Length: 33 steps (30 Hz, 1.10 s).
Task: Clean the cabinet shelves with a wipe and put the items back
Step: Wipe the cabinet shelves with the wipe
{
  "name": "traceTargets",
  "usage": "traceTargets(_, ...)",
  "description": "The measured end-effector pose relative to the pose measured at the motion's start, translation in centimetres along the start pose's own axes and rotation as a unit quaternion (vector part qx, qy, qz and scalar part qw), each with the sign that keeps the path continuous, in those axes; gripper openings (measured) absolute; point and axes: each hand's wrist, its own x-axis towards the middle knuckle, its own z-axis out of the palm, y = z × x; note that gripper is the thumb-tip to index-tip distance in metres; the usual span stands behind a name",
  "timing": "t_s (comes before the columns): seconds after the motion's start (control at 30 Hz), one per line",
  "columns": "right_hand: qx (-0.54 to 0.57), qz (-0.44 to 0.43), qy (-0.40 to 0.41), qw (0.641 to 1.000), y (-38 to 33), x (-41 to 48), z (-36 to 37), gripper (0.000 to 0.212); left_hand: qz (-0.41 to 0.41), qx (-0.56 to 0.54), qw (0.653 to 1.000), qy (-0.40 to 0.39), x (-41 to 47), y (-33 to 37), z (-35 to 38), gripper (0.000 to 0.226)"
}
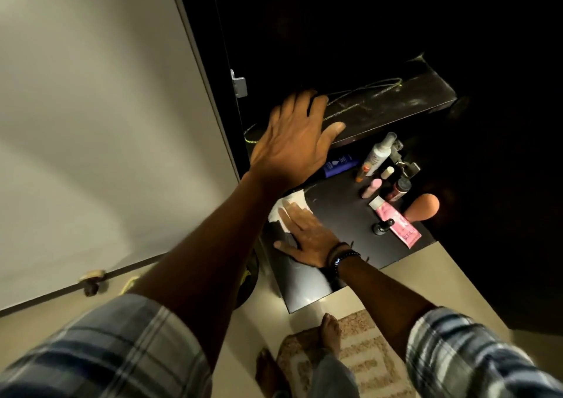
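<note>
My right hand [307,236] lies flat on a white wipe [285,207], pressing it onto the left part of the lower dark shelf [341,214]. My left hand [297,141] rests with fingers spread on the front edge of the upper dark shelf [393,105], which is dusty and streaked. At the right end of the lower shelf stand toiletries: a white spray bottle [379,154], a blue tube [338,164], a pink tube [396,222], a small pink bottle [370,188], a dark dropper bottle [382,227] and an orange sponge [423,207].
The pale cabinet door [91,123] stands open to the left, with a metal hinge [239,83] on the frame. Below are a beige patterned mat [359,361] and bare feet on a light floor. The cabinet's interior above and to the right is dark.
</note>
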Motion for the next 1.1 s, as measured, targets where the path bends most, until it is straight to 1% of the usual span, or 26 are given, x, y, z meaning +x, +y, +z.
traceTargets(0.03,-0.002,-0.007,0.015,1.000,1.1,1.1,-0.1,0.078,-0.001,0.000,1.000,-0.001,0.0,0.0,0.0,0.052)
traceTargets(0.07,-0.002,0.012,0.045,0.999,1.9,2.3,-0.6,0.073,-0.002,-0.001,1.000,-0.004,0.0,0.0,0.1,0.052)
traceTargets(0.13,0.005,0.081,0.093,0.992,2.9,4.5,-1.6,0.064,-0.002,-0.004,1.000,-0.008,0.1,0.0,0.3,0.052)
traceTargets(0.17,0.002,0.107,0.099,0.989,2.8,5.2,-1.8,0.063,-0.003,-0.005,1.000,-0.007,0.1,0.0,0.3,0.051)
traceTargets(0.2,-0.001,0.113,0.095,0.989,2.1,5.5,-1.9,0.063,-0.005,-0.006,1.000,-0.004,0.1,0.0,0.4,0.051)
traceTargets(0.27,0.004,0.077,0.049,0.996,-0.1,3.9,-0.7,0.064,-0.009,-0.011,1.000,-0.002,0.1,0.0,0.2,0.050)
traceTargets(0.33,-0.026,0.006,-0.009,1.000,-2.6,-0.5,1.8,0.068,-0.013,-0.016,1.000,-0.008,0.1,0.2,-0.1,0.050)
traceTargets(0.37,-0.038,-0.029,-0.023,0.999,-3.6,-3.1,2.6,0.067,-0.013,-0.019,1.000,-0.011,0.1,0.3,-0.2,0.051)
traceTargets(0.43,-0.018,-0.046,-0.013,0.999,-4.3,-7.8,3.9,0.065,-0.012,-0.022,1.000,-0.012,-0.1,0.4,-0.2,0.050)
traceTargets(0.5,0.000,-0.025,-0.008,1.000,-3.0,-9.3,3.3,0.068,-0.008,-0.024,1.000,-0.011,-0.2,0.4,-0.1,0.049)
traceTargets(0.53,-0.007,-0.004,0.010,1.000,-2.2,-8.6,2.4,0.069,-0.006,-0.023,1.000,-0.009,-0.2,0.4,-0.1,0.049)
traceTargets(0.6,-0.017,0.057,0.042,0.997,-0.2,-5.1,1.1,0.073,-0.005,-0.020,1.000,0.001,-0.1,0.3,-0.1,0.048)
traceTargets(0.67,0.013,0.139,0.032,0.990,1.1,-0.3,0.0,0.083,-0.002,-0.014,1.000,0.010,-0.1,0.1,0.1,0.047)
traceTargets(0.7,0.021,0.158,0.038,0.987,1.5,1.9,-0.1,0.088,0.001,-0.013,1.000,0.009,-0.1,0.0,0.1,0.047)
traceTargets(0.77,0.022,0.175,0.028,0.984,1.4,4.7,-0.5,0.088,0.002,-0.017,1.000,0.001,0.0,0.0,0.2,0.046)
traceTargets(0.83,0.033,0.152,0.007,0.988,-0.1,4.8,0.5,0.082,-0.002,-0.015,1.000,-0.001,0.1,0.0,0.1,0.047)
traceTargets(0.9,0.029,0.101,0.001,0.994,-3.3,1.4,2.5,0.069,-0.006,-0.016,1.000,-0.008,0.0,0.3,-0.1,0.048)
traceTargets(0.97,0.037,0.056,0.017,0.998,-7.0,-4.3,4.5,0.063,-0.003,-0.017,1.000,-0.013,0.0,0.3,0.0,0.048)
traceTargets(1.03,0.059,0.061,0.021,0.996,-9.2,-9.8,5.5,0.064,0.000,-0.019,1.000,-0.009,-0.1,0.3,0.0,0.047)
traceTargets(1.1,0.054,0.099,0.027,0.993,-8.7,-14.0,5.8,0.067,0.002,-0.016,1.000,-0.008,-0.1,0.3,0.0,0.047)
